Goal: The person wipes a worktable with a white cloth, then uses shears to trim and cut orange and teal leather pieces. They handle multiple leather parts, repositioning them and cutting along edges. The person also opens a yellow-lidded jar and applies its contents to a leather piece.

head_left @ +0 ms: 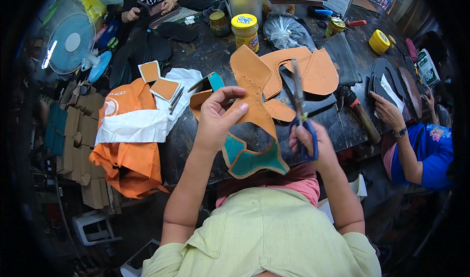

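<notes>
Head view: tan leather shoe-upper piece with teal lining (254, 125) is being held above the dark desk (215, 56) in the left hand (215, 122)'s closed grip; blue-handled scissors (301, 115) are being gripped by the right hand (311, 142). Trimming appears underway; careful edge-following is being called for next.

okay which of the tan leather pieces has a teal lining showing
The tan leather piece held up in the left hand: its lower end shows teal lining. The cut piece lying on the table shows only tan.

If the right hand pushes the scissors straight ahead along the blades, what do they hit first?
Probably the tan leather piece: the right hand holds the scissors with blades pointing up and away, their tips already overlapping it. Depth is unclear, so they may be just above it.
</notes>
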Tool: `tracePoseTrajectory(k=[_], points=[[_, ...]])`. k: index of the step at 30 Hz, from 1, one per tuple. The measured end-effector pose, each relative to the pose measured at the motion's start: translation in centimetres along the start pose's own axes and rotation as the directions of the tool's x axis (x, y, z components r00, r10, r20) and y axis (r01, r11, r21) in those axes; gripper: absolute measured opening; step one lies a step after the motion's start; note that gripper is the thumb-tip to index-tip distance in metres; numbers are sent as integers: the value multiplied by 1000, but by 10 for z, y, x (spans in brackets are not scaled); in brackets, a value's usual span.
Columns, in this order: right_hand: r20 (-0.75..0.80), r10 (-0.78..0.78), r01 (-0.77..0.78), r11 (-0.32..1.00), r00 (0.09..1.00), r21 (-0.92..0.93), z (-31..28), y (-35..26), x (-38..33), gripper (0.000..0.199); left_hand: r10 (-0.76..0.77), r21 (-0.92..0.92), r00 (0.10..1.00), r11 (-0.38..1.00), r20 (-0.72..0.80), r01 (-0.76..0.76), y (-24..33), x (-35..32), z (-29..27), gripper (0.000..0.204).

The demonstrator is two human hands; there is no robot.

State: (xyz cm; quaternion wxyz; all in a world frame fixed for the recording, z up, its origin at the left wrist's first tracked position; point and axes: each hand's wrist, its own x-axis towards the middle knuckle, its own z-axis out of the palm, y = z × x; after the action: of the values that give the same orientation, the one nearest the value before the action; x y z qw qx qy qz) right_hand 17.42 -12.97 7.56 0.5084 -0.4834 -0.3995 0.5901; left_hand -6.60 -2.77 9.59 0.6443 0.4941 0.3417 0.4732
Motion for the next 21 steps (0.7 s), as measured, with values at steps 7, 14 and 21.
tracePoseTrajectory(k=[7, 14, 21], points=[[-141, -309, 294, 949, 941, -116, -7, -31, 10, 29, -159, -378, 963, 896, 219, 234, -6, -14, 23, 73], [-49, -308, 311, 948, 950, 72, 17, -29, 18, 27, -230, -390, 960, 879, 160, 276, -17, -26, 41, 54], [-100, -309, 316, 947, 946, 58, 19, -29, 17, 27, -231, -335, 956, 899, 179, 280, -17, -28, 45, 42]])
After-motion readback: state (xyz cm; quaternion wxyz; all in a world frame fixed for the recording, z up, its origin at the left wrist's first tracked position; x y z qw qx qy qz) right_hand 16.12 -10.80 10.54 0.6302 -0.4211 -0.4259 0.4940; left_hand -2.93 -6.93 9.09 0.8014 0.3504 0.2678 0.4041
